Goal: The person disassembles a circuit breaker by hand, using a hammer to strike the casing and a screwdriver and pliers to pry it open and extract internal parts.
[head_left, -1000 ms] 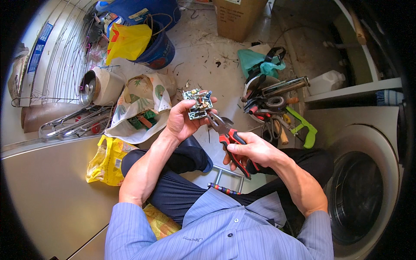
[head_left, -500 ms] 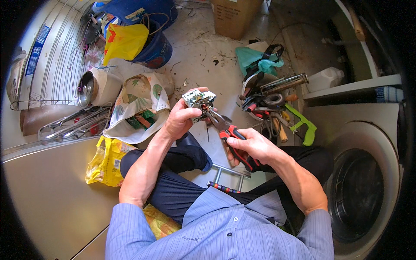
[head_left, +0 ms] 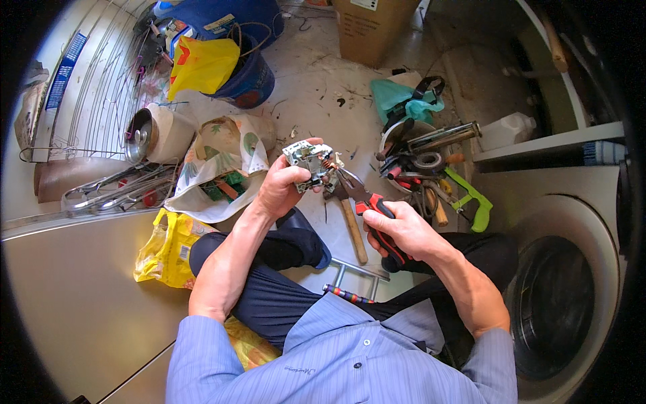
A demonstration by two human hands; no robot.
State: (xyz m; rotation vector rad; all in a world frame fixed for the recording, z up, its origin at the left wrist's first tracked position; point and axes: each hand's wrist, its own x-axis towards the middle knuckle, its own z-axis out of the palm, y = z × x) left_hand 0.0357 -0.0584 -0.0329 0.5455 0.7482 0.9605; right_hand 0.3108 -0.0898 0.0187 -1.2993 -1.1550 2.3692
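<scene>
My left hand (head_left: 281,187) grips a small whitish-grey electrical part (head_left: 306,159), its inner workings exposed, with the thumb across its near side. A copper coil (head_left: 328,163) shows at the part's right edge. My right hand (head_left: 404,231) is closed round the red-and-black handles of a pair of pliers (head_left: 378,207). The pliers' jaws point up and left, beside the coil end of the part; whether they bite on anything is too small to tell. Below them on the floor lies a wooden-handled hammer (head_left: 352,232), its head partly hidden.
A pile of hand tools (head_left: 427,161) lies to the right, near a green-handled saw (head_left: 476,202) and a washing machine (head_left: 565,195). An open patterned bag (head_left: 225,158) with green boards stands left. Farther back are a blue bucket (head_left: 252,87) and a cardboard box (head_left: 373,30).
The pliers and my right hand have shifted slightly right, and the wooden hammer handle shows more. The part has turned in my left hand. The whole view has shifted slightly.
</scene>
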